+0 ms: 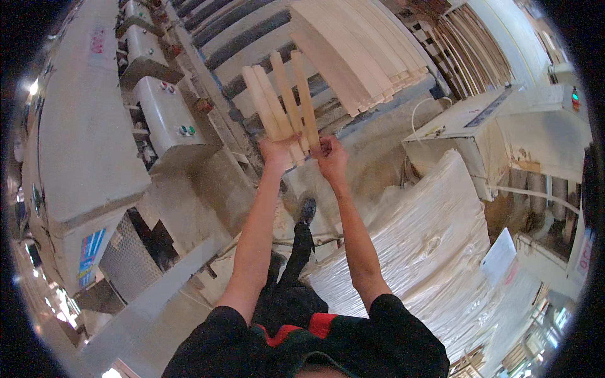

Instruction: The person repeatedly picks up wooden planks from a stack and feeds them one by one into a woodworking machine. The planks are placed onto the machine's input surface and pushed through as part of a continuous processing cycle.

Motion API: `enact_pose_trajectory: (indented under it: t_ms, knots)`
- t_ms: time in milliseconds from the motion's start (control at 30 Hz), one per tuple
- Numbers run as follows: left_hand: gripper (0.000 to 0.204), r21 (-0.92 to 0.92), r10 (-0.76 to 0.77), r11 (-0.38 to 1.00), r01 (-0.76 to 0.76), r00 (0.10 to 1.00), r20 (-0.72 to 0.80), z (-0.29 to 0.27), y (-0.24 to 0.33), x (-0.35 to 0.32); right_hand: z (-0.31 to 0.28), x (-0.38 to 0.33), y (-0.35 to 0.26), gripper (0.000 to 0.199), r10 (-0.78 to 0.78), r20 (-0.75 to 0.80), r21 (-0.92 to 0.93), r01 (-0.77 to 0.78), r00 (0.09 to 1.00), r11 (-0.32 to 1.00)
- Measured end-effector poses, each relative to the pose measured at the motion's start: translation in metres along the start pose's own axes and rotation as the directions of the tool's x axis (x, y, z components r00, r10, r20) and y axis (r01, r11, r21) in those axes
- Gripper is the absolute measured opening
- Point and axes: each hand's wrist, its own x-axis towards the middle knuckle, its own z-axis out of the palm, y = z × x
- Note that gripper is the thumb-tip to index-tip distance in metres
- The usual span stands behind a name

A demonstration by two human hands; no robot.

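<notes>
Several narrow pale wooden strips [267,104] extend away from me over the rollers. My left hand [277,152] grips the near ends of the left-hand strips, its thumb stretched across them. At the right side of this group, my right hand [331,157] is closed on the near end of one separate wooden strip [305,94], fingers curled around it. Gaps show between the strips toward their far ends. Beyond them, wide stacked wooden boards [359,53] lie side by side. My palms and the undersides of the strips are hidden.
At left runs a long grey machine with control boxes [167,116] carrying coloured buttons. Dark rollers [249,34] cross the far side. To the right are a plastic-wrapped stack [409,233], a pale machine cabinet [469,129] and upright thin boards [476,44].
</notes>
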Motion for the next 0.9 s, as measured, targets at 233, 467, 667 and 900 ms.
enact_pose_trajectory:
  t_ms: [233,467,667,900]
  knots:
    - [0.046,0.352,0.118,0.928,-0.121,0.993,0.031,-0.014,0.024,-0.006,-0.001,0.019,-0.009,0.033,-0.225,0.012,-0.356,0.214,0.974,0.910]
    - [0.042,0.369,0.201,0.910,-0.192,0.979,0.013,-0.011,0.002,0.020,0.007,0.027,-0.068,0.057,-0.081,0.081,-0.485,0.110,0.993,0.868]
    - [0.036,0.031,-0.091,0.996,0.089,0.991,0.096,-0.024,-0.013,0.014,0.011,0.039,-0.049,0.058,-0.036,0.088,-0.437,0.071,0.996,0.897]
    - [0.040,-0.005,-0.071,0.997,0.073,0.987,0.146,-0.026,-0.006,0.016,0.018,0.051,-0.031,0.053,0.048,0.112,-0.530,0.019,0.993,0.848]
